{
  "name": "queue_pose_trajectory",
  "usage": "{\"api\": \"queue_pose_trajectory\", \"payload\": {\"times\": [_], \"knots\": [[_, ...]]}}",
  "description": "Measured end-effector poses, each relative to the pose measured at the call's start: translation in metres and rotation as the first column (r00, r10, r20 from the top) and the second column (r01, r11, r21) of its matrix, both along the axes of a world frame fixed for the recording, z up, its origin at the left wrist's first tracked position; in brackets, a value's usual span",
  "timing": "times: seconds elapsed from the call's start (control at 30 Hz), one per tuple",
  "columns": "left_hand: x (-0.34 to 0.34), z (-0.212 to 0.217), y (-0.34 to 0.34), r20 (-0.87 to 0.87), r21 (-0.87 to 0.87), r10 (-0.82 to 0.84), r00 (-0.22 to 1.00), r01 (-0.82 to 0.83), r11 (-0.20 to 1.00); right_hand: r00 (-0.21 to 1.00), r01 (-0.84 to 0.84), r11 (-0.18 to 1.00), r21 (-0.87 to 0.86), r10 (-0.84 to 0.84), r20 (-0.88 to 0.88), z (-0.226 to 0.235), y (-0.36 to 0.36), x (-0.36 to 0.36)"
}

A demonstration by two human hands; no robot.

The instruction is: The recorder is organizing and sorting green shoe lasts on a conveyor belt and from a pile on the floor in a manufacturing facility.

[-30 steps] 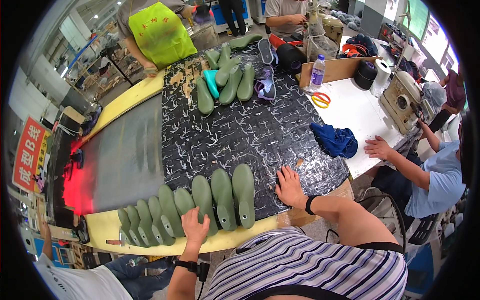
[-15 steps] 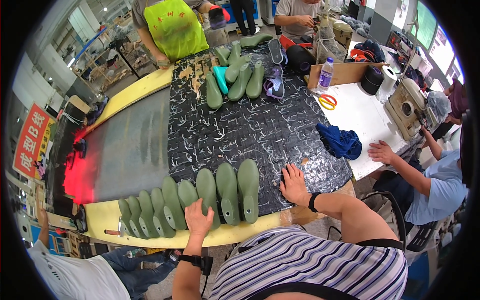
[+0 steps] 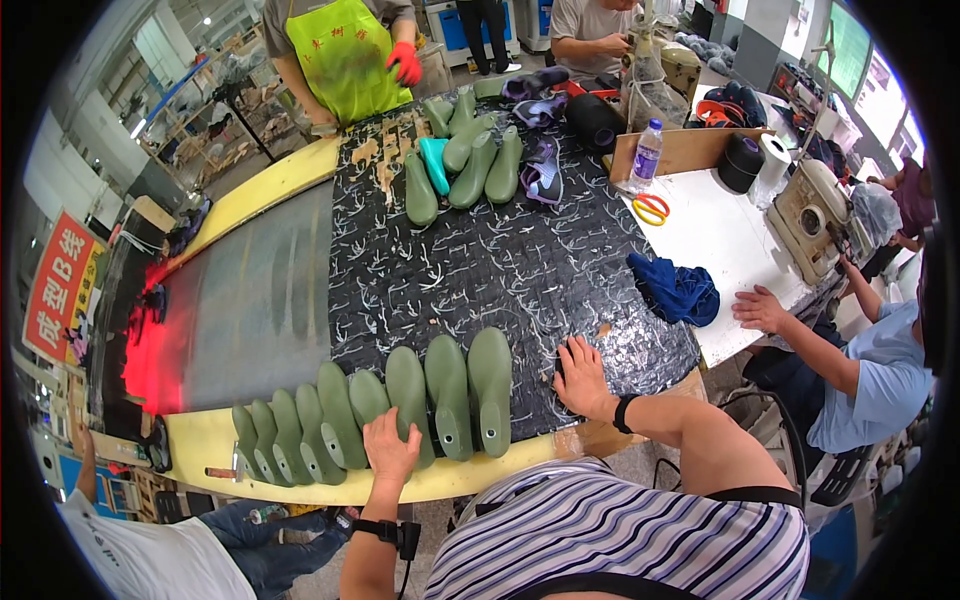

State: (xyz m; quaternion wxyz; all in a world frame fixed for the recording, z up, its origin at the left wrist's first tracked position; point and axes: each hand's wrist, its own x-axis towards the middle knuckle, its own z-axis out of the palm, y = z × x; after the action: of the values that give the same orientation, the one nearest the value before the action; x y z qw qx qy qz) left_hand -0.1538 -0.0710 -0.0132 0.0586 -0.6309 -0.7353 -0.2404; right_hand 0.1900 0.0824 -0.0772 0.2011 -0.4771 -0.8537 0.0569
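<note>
More purple shoes [image 3: 537, 110] are now lying at upper centre. At lower centre-left, the left hand [image 3: 391, 447] is probably steadying the green lasts [image 3: 405, 380], fingers half-curled, grip unclear; lifting would call for closing. Rightward, the right hand [image 3: 583, 380] is resting spread, apparently empty, on the bench [image 3: 460, 285].

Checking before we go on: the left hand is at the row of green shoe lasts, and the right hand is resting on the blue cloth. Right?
Not quite: in the head view, the right hand rests on the black, white-marked surface, apart from the blue cloth. The left hand is at the row of green shoe lasts.
</note>
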Motion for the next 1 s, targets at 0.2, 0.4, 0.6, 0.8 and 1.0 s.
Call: {"api": "queue_pose_trajectory", "payload": {"times": [0.2, 0.4, 0.6, 0.8, 1.0], "knots": [[0.0008, -0.0002, -0.0003, -0.021, -0.010, 0.000, 1.000, 0.000, 1.000, 1.000, 0.001, 1.000, -0.012, -0.001, -0.003, 0.0038, -0.0011, 0.0010], [0.0020, -0.0019, 0.0011, -0.025, -0.023, -0.002, 1.000, 0.002, 1.000, 1.000, 0.006, 1.000, -0.022, -0.006, 0.010, 0.0046, -0.0002, 0.0047], [0.0008, -0.0036, -0.0002, 0.014, -0.043, 0.001, 1.000, 0.000, 0.999, 1.000, -0.002, 1.000, -0.006, 0.002, -0.011, 0.0052, 0.0007, 0.0044], [0.0008, -0.0047, -0.0001, -0.021, -0.010, -0.013, 1.000, 0.013, 1.000, 0.999, -0.009, 1.000, 0.007, 0.010, -0.037, 0.0055, 0.0003, 0.0044], [0.0000, -0.0048, -0.0008, -0.015, -0.024, -0.002, 1.000, 0.002, 1.000, 1.000, -0.004, 1.000, 0.003, 0.004, -0.029, 0.0079, -0.0012, 0.0034]]}}
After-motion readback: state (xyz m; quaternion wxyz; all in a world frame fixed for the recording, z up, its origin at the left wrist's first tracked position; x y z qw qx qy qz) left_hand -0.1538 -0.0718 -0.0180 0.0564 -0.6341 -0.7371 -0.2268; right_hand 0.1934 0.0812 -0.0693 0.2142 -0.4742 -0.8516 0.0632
